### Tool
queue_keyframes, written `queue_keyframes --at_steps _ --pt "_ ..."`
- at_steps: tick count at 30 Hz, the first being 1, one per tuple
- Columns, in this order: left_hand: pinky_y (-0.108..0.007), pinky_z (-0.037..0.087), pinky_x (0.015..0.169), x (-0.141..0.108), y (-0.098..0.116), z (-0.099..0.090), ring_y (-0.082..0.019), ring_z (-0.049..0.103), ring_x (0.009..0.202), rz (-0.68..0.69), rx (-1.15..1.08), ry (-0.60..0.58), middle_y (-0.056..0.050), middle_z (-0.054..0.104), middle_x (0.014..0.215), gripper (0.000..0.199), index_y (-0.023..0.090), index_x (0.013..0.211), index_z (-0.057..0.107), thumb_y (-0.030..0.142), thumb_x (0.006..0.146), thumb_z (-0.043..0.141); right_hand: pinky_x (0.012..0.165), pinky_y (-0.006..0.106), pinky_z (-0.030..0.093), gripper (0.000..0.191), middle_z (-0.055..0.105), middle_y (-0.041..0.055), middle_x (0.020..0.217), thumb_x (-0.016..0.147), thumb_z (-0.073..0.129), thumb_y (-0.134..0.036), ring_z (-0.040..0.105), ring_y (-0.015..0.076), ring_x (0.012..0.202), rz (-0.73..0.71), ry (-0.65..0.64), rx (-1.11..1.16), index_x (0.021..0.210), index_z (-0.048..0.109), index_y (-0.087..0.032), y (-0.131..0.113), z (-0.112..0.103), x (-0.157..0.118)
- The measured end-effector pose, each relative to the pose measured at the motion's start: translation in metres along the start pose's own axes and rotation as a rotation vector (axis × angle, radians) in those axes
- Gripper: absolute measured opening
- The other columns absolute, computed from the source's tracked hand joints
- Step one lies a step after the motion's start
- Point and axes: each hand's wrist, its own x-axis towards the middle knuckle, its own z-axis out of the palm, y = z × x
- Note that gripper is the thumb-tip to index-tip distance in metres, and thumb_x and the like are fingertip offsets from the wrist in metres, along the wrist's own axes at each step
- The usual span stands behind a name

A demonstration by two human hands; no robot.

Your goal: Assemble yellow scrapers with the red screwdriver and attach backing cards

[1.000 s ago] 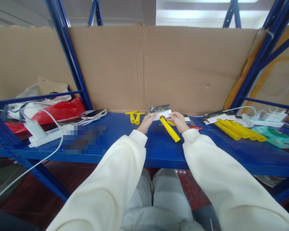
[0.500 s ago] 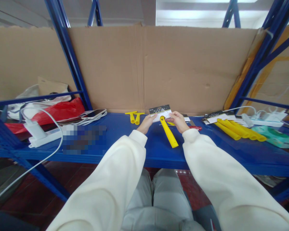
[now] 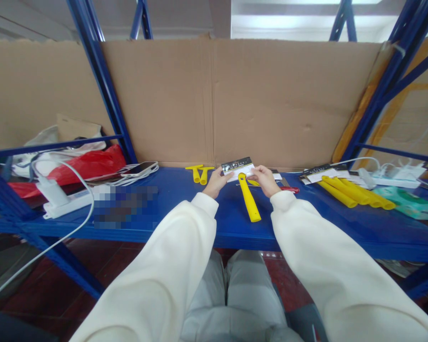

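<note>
My left hand (image 3: 216,182) is closed on the left edge of a black-and-white card (image 3: 237,166). My right hand (image 3: 266,179) pinches the card's right side. A yellow handle (image 3: 250,201) hangs from the lower part of the card, its wide end pointing toward me above the blue shelf (image 3: 228,228). Two yellow T-shaped pieces (image 3: 200,175) lie behind my left hand. Beside my right hand are a red object (image 3: 290,189) and more cards, partly hidden.
Several yellow handles (image 3: 356,192) lie at the right by black-and-white cards (image 3: 319,173), a green packet (image 3: 410,202) and a power strip (image 3: 399,176). At the left are a phone (image 3: 140,168), a red bag (image 3: 89,164) and a white power strip (image 3: 69,203). Cardboard (image 3: 271,99) stands behind.
The yellow handle's lower end has swung slightly left and toward me. The card has tilted a little, its printed face showing more. Both hands keep their hold.
</note>
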Motion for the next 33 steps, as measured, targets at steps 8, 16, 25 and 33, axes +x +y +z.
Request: queue_keyframes --at_steps 8,16,25,33 --pt "-0.031 0.056 0.083 -0.003 0.004 0.001 -0.019 0.069 0.094 -0.058 -0.034 -0.007 -0.008 0.071 0.110 0.047 0.018 0.107 0.072 0.004 0.063 0.078 0.072 0.033 0.060 0.032 0.061 -0.0055 0.063 0.073 0.074 -0.033 0.065 0.0133 0.061 -0.085 0.174 -0.023 0.064 0.045 -0.024 0.008 -0.006 0.011" --pt "-0.036 0.061 0.080 -0.009 0.008 -0.003 -0.020 0.071 0.090 -0.212 0.054 -0.127 -0.013 0.061 0.128 0.077 0.031 0.140 0.055 0.005 0.071 0.077 0.078 0.036 0.061 0.029 0.061 -0.0034 0.066 0.072 0.074 -0.031 0.067 0.0168 0.070 -0.099 0.351 -0.005 0.068 0.045 -0.026 0.010 -0.015 0.015" --pt "-0.045 0.053 0.095 -0.020 0.017 -0.004 -0.028 0.063 0.119 -0.274 0.160 -0.559 -0.010 0.035 0.159 0.077 0.040 0.144 0.048 0.014 0.077 0.076 0.077 0.035 0.059 0.018 0.056 -0.0060 0.062 0.069 0.064 -0.015 0.063 0.0136 0.067 -0.125 0.429 -0.044 0.064 0.048 -0.021 0.007 -0.011 0.014" --pt "-0.048 0.046 0.102 -0.021 0.016 -0.003 -0.031 0.053 0.131 -0.281 0.131 -0.574 -0.008 0.016 0.165 0.091 0.046 0.149 0.034 0.014 0.076 0.077 0.080 0.035 0.059 0.018 0.058 -0.0033 0.073 0.067 0.064 -0.015 0.064 0.0139 0.072 -0.128 0.367 -0.006 0.072 0.048 -0.021 0.013 -0.013 0.017"
